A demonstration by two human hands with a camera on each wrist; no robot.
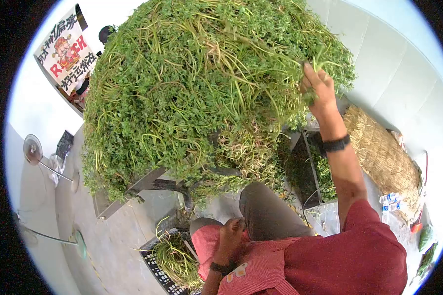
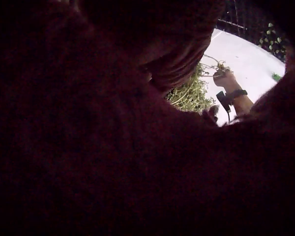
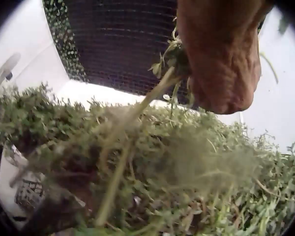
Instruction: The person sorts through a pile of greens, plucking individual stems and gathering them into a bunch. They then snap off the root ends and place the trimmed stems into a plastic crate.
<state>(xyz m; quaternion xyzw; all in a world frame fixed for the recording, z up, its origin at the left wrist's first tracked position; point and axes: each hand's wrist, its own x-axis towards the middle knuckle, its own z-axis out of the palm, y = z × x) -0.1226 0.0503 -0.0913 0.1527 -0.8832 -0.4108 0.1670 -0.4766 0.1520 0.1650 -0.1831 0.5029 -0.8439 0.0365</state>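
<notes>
A huge heap of leafy green stems [image 1: 172,93] fills the upper middle of the head view. At its right edge the right hand [image 1: 320,91] grips a few stems, its fingers curled round them. The right wrist view shows that hand [image 3: 223,64] above the heap [image 3: 162,162], with long pale stems [image 3: 132,128] hanging from it. The left hand [image 1: 231,236] rests on the lap by the knee, in the head view; its fingers look curled, but whether they hold anything cannot be told. Dark cloth covers most of the left wrist view, with the right hand [image 2: 225,78] small beyond it.
Under the heap stands a metal-edged table [image 1: 133,189]. A black crate [image 1: 157,265] of stems is on the floor at the lower left, another crate [image 1: 312,167] at the right. A rolled straw mat [image 1: 379,157], bottles [image 1: 391,201] and two fans [image 1: 33,149] stand around.
</notes>
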